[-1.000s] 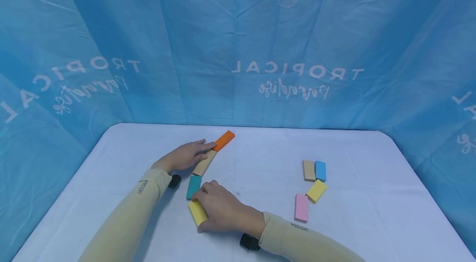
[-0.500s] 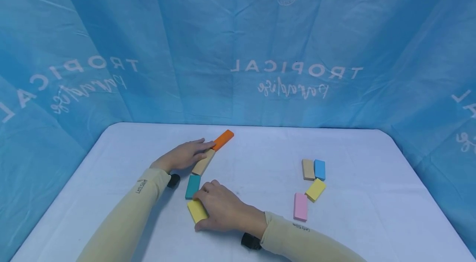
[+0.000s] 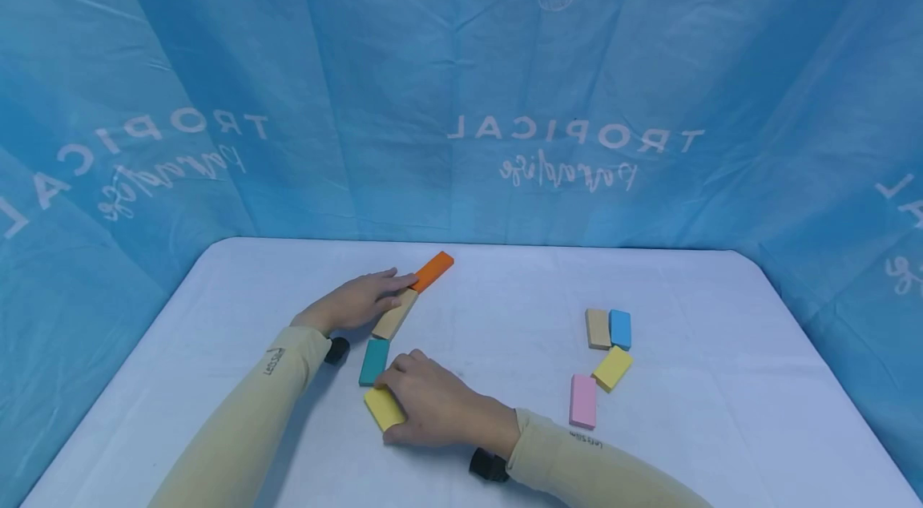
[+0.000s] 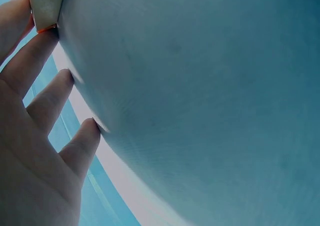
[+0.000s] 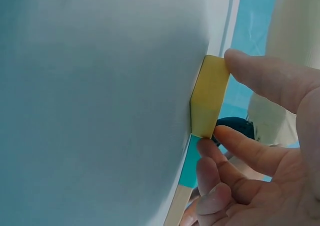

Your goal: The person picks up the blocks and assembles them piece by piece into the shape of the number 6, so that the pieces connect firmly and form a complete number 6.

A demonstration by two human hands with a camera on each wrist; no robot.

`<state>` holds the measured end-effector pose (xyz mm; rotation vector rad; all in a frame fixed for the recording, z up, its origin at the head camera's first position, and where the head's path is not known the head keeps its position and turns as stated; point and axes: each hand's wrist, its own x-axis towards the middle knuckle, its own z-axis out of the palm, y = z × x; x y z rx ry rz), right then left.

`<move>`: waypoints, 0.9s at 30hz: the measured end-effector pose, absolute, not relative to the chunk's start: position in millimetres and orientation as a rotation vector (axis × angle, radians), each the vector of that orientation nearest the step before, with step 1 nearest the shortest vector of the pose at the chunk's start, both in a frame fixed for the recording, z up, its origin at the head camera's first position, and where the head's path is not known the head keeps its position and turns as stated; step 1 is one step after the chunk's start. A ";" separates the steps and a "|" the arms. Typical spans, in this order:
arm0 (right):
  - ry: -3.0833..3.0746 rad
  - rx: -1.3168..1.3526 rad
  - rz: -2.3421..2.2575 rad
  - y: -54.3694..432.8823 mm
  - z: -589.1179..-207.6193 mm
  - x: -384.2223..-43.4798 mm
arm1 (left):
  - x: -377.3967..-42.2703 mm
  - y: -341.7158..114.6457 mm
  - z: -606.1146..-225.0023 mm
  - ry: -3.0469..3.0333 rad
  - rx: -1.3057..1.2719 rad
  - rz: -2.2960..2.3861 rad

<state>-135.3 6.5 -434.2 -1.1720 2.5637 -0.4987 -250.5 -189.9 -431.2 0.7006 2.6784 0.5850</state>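
A slanting line of wooden blocks runs over the left half of the table: orange [image 3: 433, 272] farthest away, then tan [image 3: 392, 317], teal [image 3: 374, 362] and yellow [image 3: 384, 409] nearest. My left hand [image 3: 349, 304] lies beside the tan block with its fingers extended, the index fingertip at the seam between orange and tan. With my right hand [image 3: 433, 404] I pinch the yellow block, thumb at its near end and fingers at its far end. In the right wrist view the yellow block [image 5: 210, 95] lies flat, one corner meeting the teal block [image 5: 190, 163].
Off to the right lie a second tan block [image 3: 598, 329], a blue block [image 3: 620, 329], another yellow block [image 3: 613, 368] and a pink block [image 3: 583, 401]. A white cloth covers the table [image 3: 505, 308]. Blue printed curtains [image 3: 404, 91] hang behind and at both sides.
My right thumb has shifted very slightly at the near end of the yellow block. The left hand and the blocks keep their places.
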 end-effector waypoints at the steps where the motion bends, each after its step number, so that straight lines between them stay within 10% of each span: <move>1: 2.560 -1.172 -0.504 6.7 -434.3 -135.3 | -250.4 -190.0 -431.4 2.677 0.703 0.588; 27: 2.590 -0.940 -0.911 62.1 -416.9 -119.5 | -249.5 -189.5 -431.8 2.687 0.691 0.574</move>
